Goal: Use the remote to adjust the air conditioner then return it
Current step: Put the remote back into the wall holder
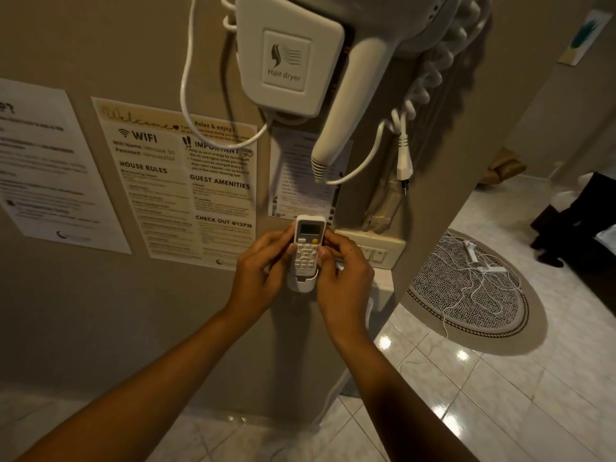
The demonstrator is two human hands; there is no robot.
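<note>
A white air-conditioner remote (307, 245) with a grey screen and an orange button stands upright, its lower end inside a white wall holder (301, 284) on the beige wall. My left hand (258, 271) grips the remote's left side with fingertips. My right hand (343, 275) pinches its right side, thumb near the buttons. The air conditioner itself is out of view.
A wall-mounted hair dryer (290, 58) with a coiled cord hangs above. Paper notices (186, 181) cover the wall to the left. A switch plate (376, 250) sits right of the remote. On the tiled floor lies a patterned oval mat (473, 295) with white cables.
</note>
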